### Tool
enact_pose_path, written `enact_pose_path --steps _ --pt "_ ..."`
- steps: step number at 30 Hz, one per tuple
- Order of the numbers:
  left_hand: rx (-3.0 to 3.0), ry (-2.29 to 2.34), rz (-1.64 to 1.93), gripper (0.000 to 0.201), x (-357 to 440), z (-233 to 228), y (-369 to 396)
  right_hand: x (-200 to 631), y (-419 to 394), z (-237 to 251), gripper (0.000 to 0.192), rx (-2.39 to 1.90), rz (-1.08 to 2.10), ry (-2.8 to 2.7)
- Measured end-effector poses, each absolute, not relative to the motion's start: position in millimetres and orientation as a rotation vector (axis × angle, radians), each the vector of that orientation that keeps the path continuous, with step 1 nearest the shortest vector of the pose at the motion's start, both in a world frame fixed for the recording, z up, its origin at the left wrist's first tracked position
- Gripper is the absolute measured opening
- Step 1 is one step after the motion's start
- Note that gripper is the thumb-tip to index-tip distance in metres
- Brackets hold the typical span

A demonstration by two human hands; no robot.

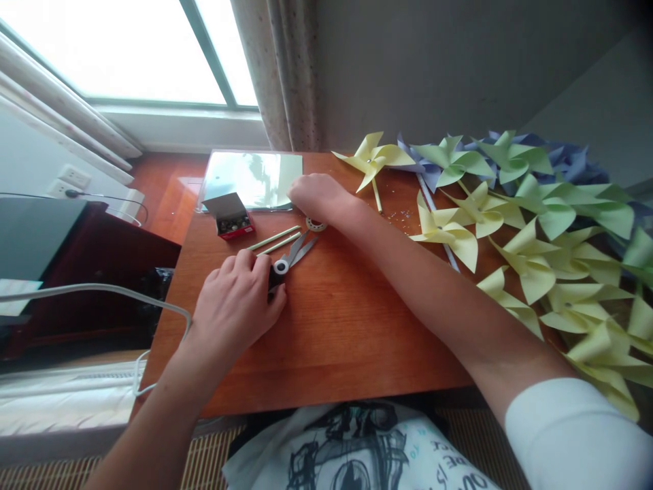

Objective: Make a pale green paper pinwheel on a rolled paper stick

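Head view: open red box holds bits; left fingers grip scissors; right fingers: grip unclear.

Glows white at the window, beside a speckled curtain.
Shows wall sockets with a black plug inserted, and slatted matting below.

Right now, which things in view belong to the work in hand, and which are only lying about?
Likely part of the work:
scissors, at the left hand
pale sheets, by the right hand
two thin sticks
open red box
pinwheels

Probably just around:
white cable
black plug at the wall socket
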State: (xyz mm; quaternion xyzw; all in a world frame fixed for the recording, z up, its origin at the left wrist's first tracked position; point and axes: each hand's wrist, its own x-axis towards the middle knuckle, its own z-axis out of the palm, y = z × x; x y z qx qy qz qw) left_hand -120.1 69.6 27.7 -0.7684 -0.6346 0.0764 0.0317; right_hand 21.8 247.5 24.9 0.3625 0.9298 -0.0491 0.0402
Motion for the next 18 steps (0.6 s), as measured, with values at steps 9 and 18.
enact_pose_path --steps 9,18 --pt "-2.341 -2.004 0.167 0.027 -118 22 68 29 244 20 0.033 1.05 0.027 2.962" --pt "-2.336 -2.034 0.149 0.027 -119 20 67 44 244 19 0.031 1.038 0.076 2.956"
